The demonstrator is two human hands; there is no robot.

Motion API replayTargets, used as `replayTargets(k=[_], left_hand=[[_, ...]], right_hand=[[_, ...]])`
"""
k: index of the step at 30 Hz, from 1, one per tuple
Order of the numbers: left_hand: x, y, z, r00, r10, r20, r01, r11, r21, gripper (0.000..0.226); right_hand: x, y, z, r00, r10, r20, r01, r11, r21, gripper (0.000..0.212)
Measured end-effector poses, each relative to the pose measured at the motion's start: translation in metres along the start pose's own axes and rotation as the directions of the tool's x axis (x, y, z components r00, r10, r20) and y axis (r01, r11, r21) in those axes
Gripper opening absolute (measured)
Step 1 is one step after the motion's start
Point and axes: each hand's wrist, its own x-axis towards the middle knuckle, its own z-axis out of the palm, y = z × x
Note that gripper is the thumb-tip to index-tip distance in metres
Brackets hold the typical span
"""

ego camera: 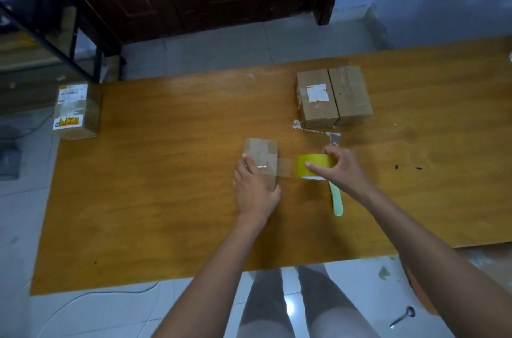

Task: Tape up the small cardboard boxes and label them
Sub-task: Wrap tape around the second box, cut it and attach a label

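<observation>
Cardboard is what our left hand (253, 188) presses flat, fingers straight, on the small box (261, 160) at the middle of the wooden table (155, 171). Our right hand (339, 168) grips the yellow tape roll (313, 167) just beside it, and a clear strip (286, 167) joins roll and box.

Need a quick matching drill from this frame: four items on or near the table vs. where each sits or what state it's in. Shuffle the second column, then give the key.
Things:
1. tape roll
2. box at the far left corner
3. pale green strip
4. small box under the left hand

States:
A. already carries printed labels
B. lying flat on the table, near the right wrist
C. gripped by the right hand
D. clear tape stretched onto it

Pairs: 1-C, 2-A, 3-B, 4-D
</observation>
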Motion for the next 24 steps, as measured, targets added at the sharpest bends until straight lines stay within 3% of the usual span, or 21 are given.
replayTargets(k=[7, 11, 15, 17, 20, 22, 24], left_hand=[[-0.022, -0.031, -0.006, 0.985, -0.160, -0.063, 0.159, 0.987, -0.029, 0.108], [-0.035, -0.050, -0.010, 0.971, -0.228, -0.067, 0.221, 0.969, -0.107, 0.110], [-0.038, -0.058, -0.019, 0.973, -0.212, 0.094, 0.223, 0.967, -0.124, 0.121], [-0.038, -0.062, -0.028, 0.966, -0.231, 0.116, 0.248, 0.954, -0.167, 0.116], [-0.028, -0.059, -0.043, 0.967, -0.225, -0.118, 0.203, 0.964, -0.171, 0.089], [-0.007, -0.050, -0.049, 0.959, -0.099, -0.266, 0.065, 0.989, -0.134, 0.065], [0.019, -0.040, -0.049, 0.959, 0.043, -0.282, -0.061, 0.996, -0.058, 0.048]], right_hand=[[0.009, -0.017, 0.022, 0.980, -0.159, 0.121, 0.174, 0.977, -0.123, 0.038], [0.012, -0.017, 0.044, 0.970, -0.162, 0.180, 0.190, 0.970, -0.153, 0.036], [0.011, -0.014, 0.052, 0.950, -0.190, 0.249, 0.245, 0.946, -0.212, 0.032], [0.012, -0.013, 0.052, 0.949, -0.185, 0.257, 0.245, 0.943, -0.226, 0.028], [0.012, -0.011, 0.053, 0.946, -0.186, 0.266, 0.246, 0.945, -0.214, 0.028], [0.012, -0.013, 0.054, 0.941, -0.187, 0.282, 0.252, 0.943, -0.216, 0.028], [0.013, -0.014, 0.055, 0.940, -0.185, 0.287, 0.253, 0.941, -0.223, 0.027]])
